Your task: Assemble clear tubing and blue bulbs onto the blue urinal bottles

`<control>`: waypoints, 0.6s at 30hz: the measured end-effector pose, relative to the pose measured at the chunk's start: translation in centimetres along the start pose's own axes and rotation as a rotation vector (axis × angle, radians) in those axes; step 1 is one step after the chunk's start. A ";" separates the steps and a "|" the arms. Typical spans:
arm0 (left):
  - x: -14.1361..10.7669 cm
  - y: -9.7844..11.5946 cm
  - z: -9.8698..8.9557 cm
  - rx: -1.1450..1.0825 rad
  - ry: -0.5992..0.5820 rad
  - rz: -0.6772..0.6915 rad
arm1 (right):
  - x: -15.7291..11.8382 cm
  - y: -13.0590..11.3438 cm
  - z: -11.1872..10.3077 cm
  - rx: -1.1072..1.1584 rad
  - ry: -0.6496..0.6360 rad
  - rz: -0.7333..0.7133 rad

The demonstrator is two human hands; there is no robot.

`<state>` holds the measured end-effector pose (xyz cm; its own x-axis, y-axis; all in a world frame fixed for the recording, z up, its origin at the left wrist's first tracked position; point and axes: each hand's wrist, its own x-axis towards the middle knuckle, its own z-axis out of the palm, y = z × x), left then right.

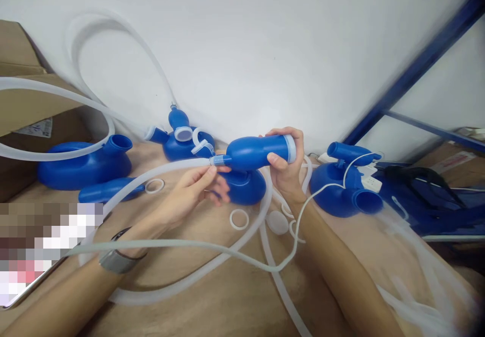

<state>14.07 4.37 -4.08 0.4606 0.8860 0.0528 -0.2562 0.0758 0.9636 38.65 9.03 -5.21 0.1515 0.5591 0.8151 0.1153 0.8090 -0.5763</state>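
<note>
Left of the held funnel [254, 153], a label [40, 127] blurs.

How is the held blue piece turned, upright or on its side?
On its side: the blue piece lies nearly level, its wide, white-rimmed end in the right hand, its narrow neck toward the left hand.

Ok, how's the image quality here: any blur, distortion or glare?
Head view: light looks soft and even, with only mild sheen on the blue bottle-shaped piece; head view: the lower fingers of the left hand look blurred; head view: tubing at lower right is smeared, and a pixelated patch hides detail at lower left.
</note>
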 end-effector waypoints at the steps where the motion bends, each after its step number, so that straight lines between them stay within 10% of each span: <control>1: 0.0 0.1 0.1 -0.018 0.015 0.007 | 0.0 0.1 0.0 -0.009 0.023 0.000; 18: 0.5 -1.0 -0.9 -0.096 -0.039 -0.057 | -0.2 -0.4 0.1 -0.041 0.010 -0.049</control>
<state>13.83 5.14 -5.21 0.5088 0.8608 0.0106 -0.3083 0.1707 0.9359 38.45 8.62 -5.11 0.1546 0.5168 0.8420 0.1628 0.8273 -0.5376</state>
